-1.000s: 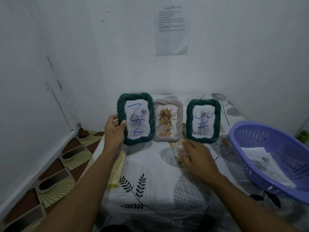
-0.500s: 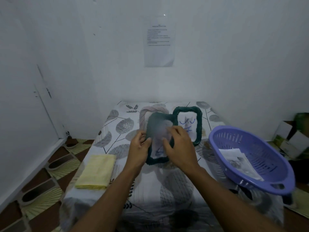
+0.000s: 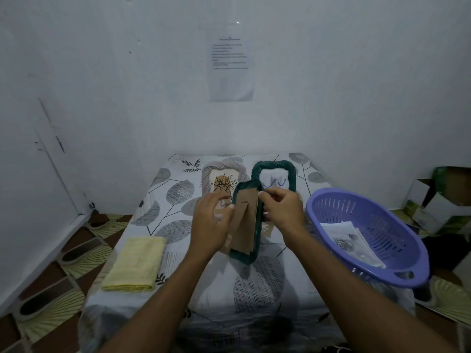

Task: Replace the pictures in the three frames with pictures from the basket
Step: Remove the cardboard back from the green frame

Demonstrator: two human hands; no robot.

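I hold a dark green frame [image 3: 246,222] above the table with its brown cardboard back and stand facing me. My left hand [image 3: 210,220] holds its left edge. My right hand [image 3: 281,212] grips its right edge near the top, fingers curled. Behind it a pale woven frame [image 3: 224,174] with a brown plant picture stands upright, partly hidden. A second green frame [image 3: 275,174] with blue scribbles stands to its right. The purple basket [image 3: 369,238] at the right holds pictures [image 3: 349,242] on paper sheets.
A folded yellow cloth [image 3: 136,263] lies on the leaf-patterned tablecloth [image 3: 178,189] at the front left. A paper sheet [image 3: 230,62] is stuck on the white wall behind. Cardboard boxes [image 3: 438,200] sit on the floor at the far right.
The left green frame was lifted from its place in the row and brought toward me. My right hand joined it, and the frame was turned so its cardboard back faces me.
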